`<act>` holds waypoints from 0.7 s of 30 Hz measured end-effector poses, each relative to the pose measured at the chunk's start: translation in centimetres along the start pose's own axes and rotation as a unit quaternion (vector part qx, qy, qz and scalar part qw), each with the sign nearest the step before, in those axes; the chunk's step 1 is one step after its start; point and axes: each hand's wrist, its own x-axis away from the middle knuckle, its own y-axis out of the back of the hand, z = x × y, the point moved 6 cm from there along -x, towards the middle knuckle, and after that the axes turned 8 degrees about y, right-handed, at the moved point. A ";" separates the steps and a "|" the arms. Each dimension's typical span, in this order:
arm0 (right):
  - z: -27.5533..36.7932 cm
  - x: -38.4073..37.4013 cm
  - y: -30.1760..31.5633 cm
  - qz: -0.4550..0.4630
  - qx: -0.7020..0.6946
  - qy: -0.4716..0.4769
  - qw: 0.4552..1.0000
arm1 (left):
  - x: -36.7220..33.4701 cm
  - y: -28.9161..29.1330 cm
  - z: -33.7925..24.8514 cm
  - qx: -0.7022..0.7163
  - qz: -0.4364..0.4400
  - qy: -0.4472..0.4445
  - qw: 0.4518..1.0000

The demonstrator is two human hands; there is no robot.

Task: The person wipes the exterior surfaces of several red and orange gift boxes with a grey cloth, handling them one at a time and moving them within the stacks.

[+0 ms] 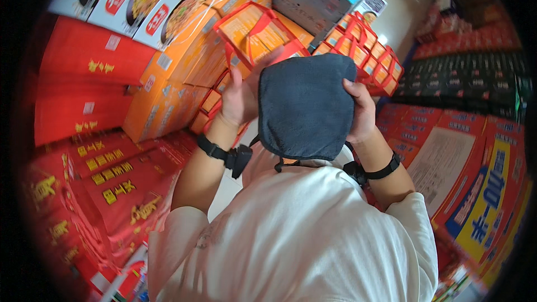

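Note:
A dark grey folded cloth (pixel 306 106) is spread out in front of my chest. My right hand (pixel 362 111) grips its right edge, the thumb on the front face and the other fingers hidden behind. Beside the cloth's left edge is my left hand (pixel 241 99), its thumb raised and its fingers stretched out, slightly blurred. Part of that hand lies close to the cloth or behind it; whether it touches cannot be made out. Just beyond stand orange packs with red ribbon handles (pixel 258 32). Black straps with small devices (pixel 224 154) circle both wrists.
Orange cartons (pixel 168 103) and white noodle boxes (pixel 151 0) are stacked at the far left. Red gift bags (pixel 112 184) fill the near left. On the right are red cartons (pixel 442 156) and dark packs (pixel 464 81). A grey carton (pixel 310 0) stands at the back.

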 end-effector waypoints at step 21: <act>-5.3 -18.7 -3.4 0.359 0.781 0.364 0.359 | 20.2 9.3 20.4 0.336 -0.454 -0.364 0.741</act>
